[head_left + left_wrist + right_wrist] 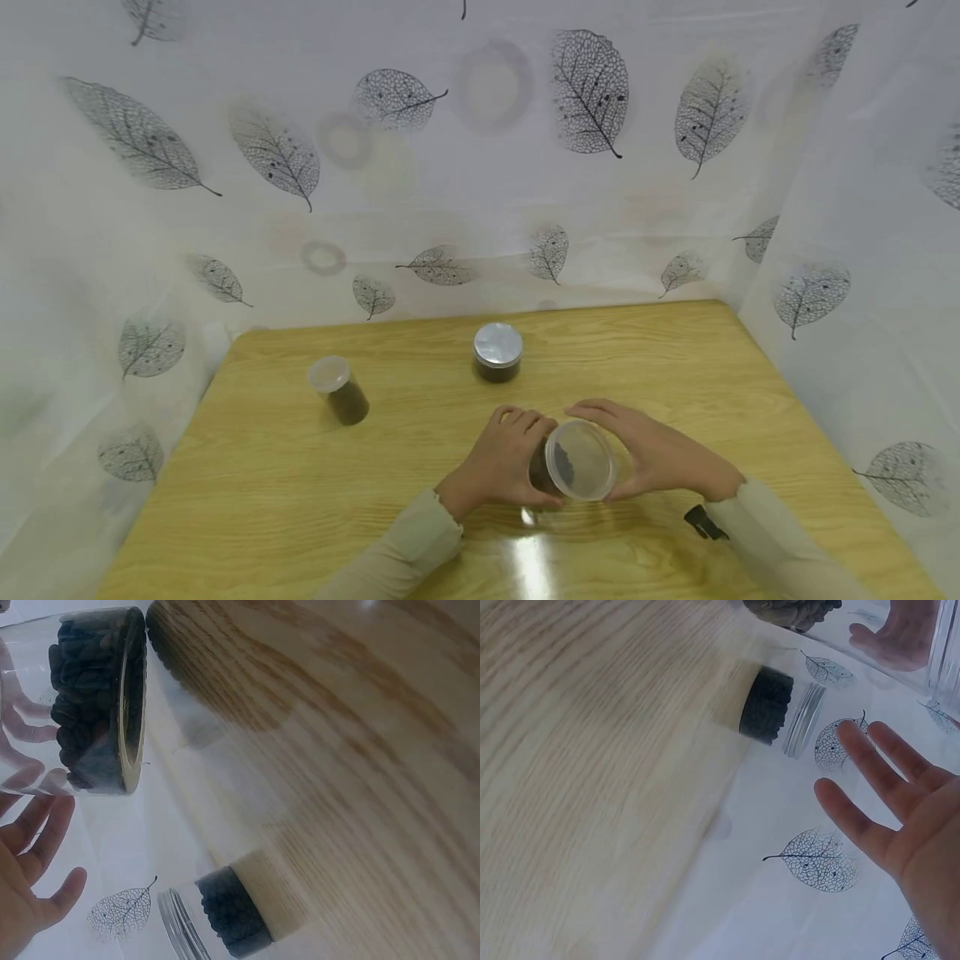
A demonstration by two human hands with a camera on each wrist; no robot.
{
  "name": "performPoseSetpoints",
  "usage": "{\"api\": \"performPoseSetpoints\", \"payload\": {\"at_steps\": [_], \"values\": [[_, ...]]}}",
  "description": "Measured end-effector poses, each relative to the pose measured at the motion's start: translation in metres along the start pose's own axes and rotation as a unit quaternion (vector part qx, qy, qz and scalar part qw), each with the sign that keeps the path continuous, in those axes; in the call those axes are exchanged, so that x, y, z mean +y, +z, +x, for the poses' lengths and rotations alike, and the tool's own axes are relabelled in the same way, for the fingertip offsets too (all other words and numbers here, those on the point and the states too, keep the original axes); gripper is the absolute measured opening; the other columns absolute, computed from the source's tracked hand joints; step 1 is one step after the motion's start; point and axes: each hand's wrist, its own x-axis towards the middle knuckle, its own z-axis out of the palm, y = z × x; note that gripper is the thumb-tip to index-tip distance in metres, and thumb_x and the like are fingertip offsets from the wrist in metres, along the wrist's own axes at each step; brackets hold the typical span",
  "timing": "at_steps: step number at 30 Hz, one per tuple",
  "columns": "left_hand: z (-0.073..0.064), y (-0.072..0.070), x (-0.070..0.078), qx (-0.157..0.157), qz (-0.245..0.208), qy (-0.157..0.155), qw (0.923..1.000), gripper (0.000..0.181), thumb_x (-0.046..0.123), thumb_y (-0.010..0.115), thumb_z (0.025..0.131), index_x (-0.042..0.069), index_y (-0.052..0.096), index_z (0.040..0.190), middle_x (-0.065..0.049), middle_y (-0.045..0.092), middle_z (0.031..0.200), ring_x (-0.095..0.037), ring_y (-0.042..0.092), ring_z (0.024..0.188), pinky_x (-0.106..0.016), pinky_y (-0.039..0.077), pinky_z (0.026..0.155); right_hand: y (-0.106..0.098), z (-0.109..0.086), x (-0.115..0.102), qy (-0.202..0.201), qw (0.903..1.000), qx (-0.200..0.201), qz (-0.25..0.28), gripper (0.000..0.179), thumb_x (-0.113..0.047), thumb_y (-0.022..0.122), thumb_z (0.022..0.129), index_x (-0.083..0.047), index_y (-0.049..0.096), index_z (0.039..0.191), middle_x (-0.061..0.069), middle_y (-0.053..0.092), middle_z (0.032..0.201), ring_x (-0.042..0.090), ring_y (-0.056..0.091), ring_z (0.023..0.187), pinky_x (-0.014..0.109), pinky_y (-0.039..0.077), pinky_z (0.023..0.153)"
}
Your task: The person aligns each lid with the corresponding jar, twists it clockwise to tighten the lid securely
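Note:
A clear jar [30,667] with dark beans [86,705] in its lower part and a translucent lid [581,460] stands close over the table, leaning right in the head view. From its left side, my left hand [510,458] grips it, with thumb on the near side and fingers round the far side. Some fingers show through the clear wall in the left wrist view. On the other side, my right hand [652,454] arches round the lid, thumb at its lower edge. Several of its fingers [862,832] are straight and spread in the right wrist view, apart from the jar.
A low jar with a silver lid [498,343] and dark contents stands at the back middle. To the left is a slim jar [348,402] with a pale lid. The wooden table [420,500] meets leaf-printed sheeting [495,192]. A black object [703,523] is beside the right sleeve.

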Motion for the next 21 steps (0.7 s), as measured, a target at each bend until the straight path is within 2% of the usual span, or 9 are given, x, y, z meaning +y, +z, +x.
{"api": "performPoseSetpoints", "payload": {"at_steps": [5, 9, 15, 21], "values": [[0.000, -0.001, 0.000, -0.008, -0.005, -0.001, 1.0000, 0.094, 0.077, 0.072, 0.049, 0.018, 0.054, 0.120, 0.006, 0.060, 0.111, -0.011, 0.057, 0.101, -0.034, 0.042, 0.096, -0.001, 0.002, -0.004, -0.001, 0.9998, 0.002, -0.018, 0.098, -0.048, 0.087, 0.053, -0.024, 0.042, 0.138, 0.001, 0.047, 0.136, 0.025, 0.052, 0.119, 0.049, 0.049, 0.090], [-0.001, -0.002, 0.001, -0.005, -0.004, 0.000, 1.0000, 0.093, 0.077, 0.072, 0.049, 0.020, 0.053, 0.120, 0.007, 0.060, 0.111, -0.010, 0.057, 0.100, -0.034, 0.042, 0.097, 0.001, 0.000, -0.008, 0.003, 0.9997, 0.015, -0.017, 0.094, -0.050, 0.086, 0.055, -0.022, 0.045, 0.135, 0.000, 0.050, 0.134, 0.023, 0.052, 0.119, 0.049, 0.048, 0.092], [-0.001, -0.001, 0.001, -0.002, -0.004, -0.008, 1.0000, 0.093, 0.078, 0.071, 0.049, 0.020, 0.053, 0.120, 0.008, 0.059, 0.111, -0.009, 0.056, 0.100, -0.034, 0.040, 0.098, 0.007, -0.003, -0.012, 0.019, 0.9987, 0.048, -0.003, 0.094, -0.044, 0.089, 0.053, -0.019, 0.046, 0.133, -0.005, 0.055, 0.128, 0.015, 0.054, 0.115, 0.047, 0.049, 0.091], [-0.002, 0.000, 0.003, 0.006, 0.001, -0.015, 0.9999, 0.094, 0.078, 0.071, 0.048, 0.020, 0.053, 0.119, 0.007, 0.060, 0.110, -0.010, 0.056, 0.099, -0.035, 0.041, 0.097, 0.017, -0.006, -0.018, 0.043, 0.9963, 0.074, 0.008, 0.095, -0.039, 0.090, 0.052, -0.012, 0.046, 0.131, -0.003, 0.058, 0.122, 0.016, 0.058, 0.108, 0.042, 0.052, 0.087]]}}
